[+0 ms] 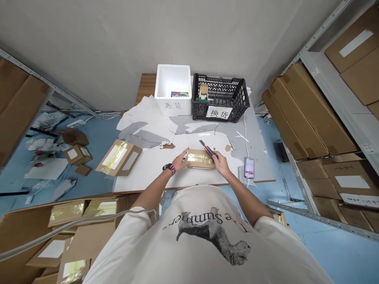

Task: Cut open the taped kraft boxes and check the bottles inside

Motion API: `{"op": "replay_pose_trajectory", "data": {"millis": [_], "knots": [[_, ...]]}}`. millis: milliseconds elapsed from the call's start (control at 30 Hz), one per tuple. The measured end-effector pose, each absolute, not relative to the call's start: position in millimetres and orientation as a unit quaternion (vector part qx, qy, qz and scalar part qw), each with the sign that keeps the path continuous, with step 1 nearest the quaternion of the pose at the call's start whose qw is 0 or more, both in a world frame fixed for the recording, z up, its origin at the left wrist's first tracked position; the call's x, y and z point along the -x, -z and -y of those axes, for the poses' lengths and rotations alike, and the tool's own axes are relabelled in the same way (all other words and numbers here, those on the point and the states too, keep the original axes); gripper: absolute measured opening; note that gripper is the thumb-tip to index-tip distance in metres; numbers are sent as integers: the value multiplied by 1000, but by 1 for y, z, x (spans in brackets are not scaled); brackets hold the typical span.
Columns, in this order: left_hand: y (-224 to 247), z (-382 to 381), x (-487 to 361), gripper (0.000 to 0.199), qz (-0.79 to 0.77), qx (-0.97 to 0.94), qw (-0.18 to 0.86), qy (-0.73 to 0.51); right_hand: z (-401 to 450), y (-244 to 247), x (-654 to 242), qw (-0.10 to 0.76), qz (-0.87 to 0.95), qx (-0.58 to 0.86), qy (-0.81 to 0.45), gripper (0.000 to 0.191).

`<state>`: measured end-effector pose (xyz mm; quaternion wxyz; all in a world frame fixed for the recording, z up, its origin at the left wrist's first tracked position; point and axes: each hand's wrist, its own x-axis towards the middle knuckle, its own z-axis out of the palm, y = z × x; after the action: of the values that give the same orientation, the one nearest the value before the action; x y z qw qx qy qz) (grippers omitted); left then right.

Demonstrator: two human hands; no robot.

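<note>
A small cardboard box (199, 157) wrapped in shiny clear tape lies on the table in front of me. My left hand (179, 162) grips its left end, thumb and fingers around the edge. In my right hand (222, 164) is a box cutter (208, 148), dark with red parts. It points up and to the left, over the box's right end. The fingers of that hand are closed around the handle and rest close against the box's right side.
At the table's back stand a white foam bin (173, 105) and a black plastic crate (220, 100), each with a few items inside. A larger taped carton (119, 157) sits left, a phone (249, 168) right. Torn covering marks the tabletop (148, 173). Shelves with cartons (314, 114) stand right.
</note>
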<state>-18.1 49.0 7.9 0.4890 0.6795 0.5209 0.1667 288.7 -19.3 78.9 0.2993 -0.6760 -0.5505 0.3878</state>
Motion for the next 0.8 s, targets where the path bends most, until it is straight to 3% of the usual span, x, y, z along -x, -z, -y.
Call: {"op": "replay_pose_trajectory", "data": {"millis": [100,367,800], "knots": [[0,-43,18,112,-528,-652,528,-131,28,-92,-304,192,652,649,-342,46],[-5,-41,21,107,-527,-678,500,-112,8,-116,-298,-38,790,561,-246,51],[-9,-52,26,116,-536,-697,473,-66,-16,-132,-273,-135,825,518,-180,53]]}}
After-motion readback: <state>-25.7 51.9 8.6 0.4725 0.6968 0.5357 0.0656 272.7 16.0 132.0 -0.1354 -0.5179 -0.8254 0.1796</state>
